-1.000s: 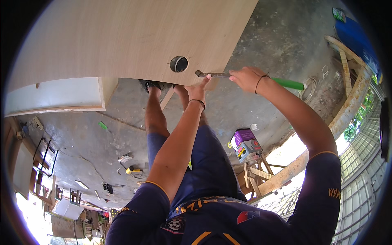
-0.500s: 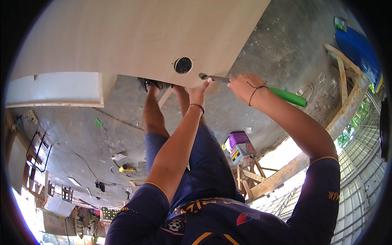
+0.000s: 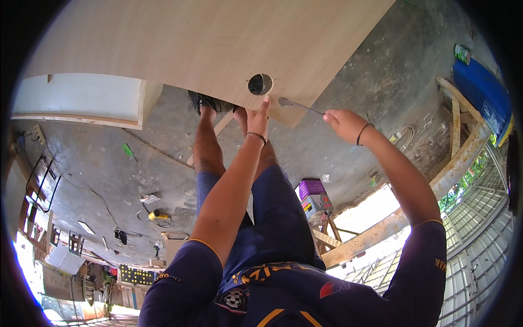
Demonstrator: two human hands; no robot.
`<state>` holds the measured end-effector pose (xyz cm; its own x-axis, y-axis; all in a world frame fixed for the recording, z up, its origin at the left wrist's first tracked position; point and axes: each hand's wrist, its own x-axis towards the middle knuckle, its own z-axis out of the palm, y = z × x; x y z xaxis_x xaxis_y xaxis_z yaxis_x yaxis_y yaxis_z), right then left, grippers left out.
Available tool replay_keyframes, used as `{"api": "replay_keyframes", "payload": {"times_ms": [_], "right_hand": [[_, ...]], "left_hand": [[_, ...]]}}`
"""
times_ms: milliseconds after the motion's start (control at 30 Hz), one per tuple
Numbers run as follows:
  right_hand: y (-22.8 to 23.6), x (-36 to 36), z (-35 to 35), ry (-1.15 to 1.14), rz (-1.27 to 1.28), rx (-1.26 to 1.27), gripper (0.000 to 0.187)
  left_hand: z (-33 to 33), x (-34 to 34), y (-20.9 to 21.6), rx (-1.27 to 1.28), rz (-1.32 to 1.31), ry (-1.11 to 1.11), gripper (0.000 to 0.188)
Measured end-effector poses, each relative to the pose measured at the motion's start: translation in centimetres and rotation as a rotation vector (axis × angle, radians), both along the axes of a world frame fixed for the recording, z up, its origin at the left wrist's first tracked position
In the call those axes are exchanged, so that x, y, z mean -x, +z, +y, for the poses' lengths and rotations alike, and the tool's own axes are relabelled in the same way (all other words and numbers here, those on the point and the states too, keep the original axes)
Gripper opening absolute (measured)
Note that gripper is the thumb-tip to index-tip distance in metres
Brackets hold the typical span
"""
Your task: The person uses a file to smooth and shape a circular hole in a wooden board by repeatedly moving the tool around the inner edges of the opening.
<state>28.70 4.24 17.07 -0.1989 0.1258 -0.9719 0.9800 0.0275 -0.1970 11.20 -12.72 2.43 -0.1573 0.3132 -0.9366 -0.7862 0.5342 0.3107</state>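
Note:
A pale plywood board (image 3: 180, 43) with a round hole (image 3: 260, 84) spans the top of the view. My left hand (image 3: 257, 121) grips its near edge just below the hole, thumb on the upper face, the other fingers hidden underneath. To the right, my right hand (image 3: 347, 126) is closed round a thin metal tool (image 3: 302, 106) with a broader, dark tip. That tip lies over the board near its edge, right of my left thumb and apart from it; whether it touches the wood I cannot tell. The tool's handle is hidden behind my hand and wrist.
A white panel with a wooden frame (image 3: 81, 119) stands at the left. On the concrete floor are a purple and grey can (image 3: 314, 197), a yellow power tool (image 3: 158, 216), cords and a green scrap (image 3: 127, 149). Timber and a blue container (image 3: 482, 90) stand at right.
My left thumb has moved left, off the tool's blade and closer to the hole. My right hand has dropped lower, tilting the tool, and its green handle has gone out of sight.

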Motion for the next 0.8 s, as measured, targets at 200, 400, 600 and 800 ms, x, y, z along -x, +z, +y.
{"api": "replay_keyframes", "payload": {"times_ms": [200, 400, 600, 800], "right_hand": [[3.0, 1.1, 0.1, 0.362, 0.112, -0.265, 0.042], [3.7, 7.0, 3.1, 0.813, 0.074, -0.36, 0.033], [2.5, 10.7, 3.5, 1.15, 0.206, -0.371, 0.025], [0.0, 11.6, 5.5, 1.185, 0.207, -0.274, 0.019]], "left_hand": [[-0.6, -0.3, -1.0, -0.105, 0.242, -0.141, 0.095], [-0.4, -0.7, -0.1, -0.146, 0.475, -0.33, 0.125], [0.5, -0.4, 0.7, -0.122, 0.586, -0.435, 0.128], [0.7, -1.3, 1.0, -0.013, 0.621, -0.409, 0.12]]}}
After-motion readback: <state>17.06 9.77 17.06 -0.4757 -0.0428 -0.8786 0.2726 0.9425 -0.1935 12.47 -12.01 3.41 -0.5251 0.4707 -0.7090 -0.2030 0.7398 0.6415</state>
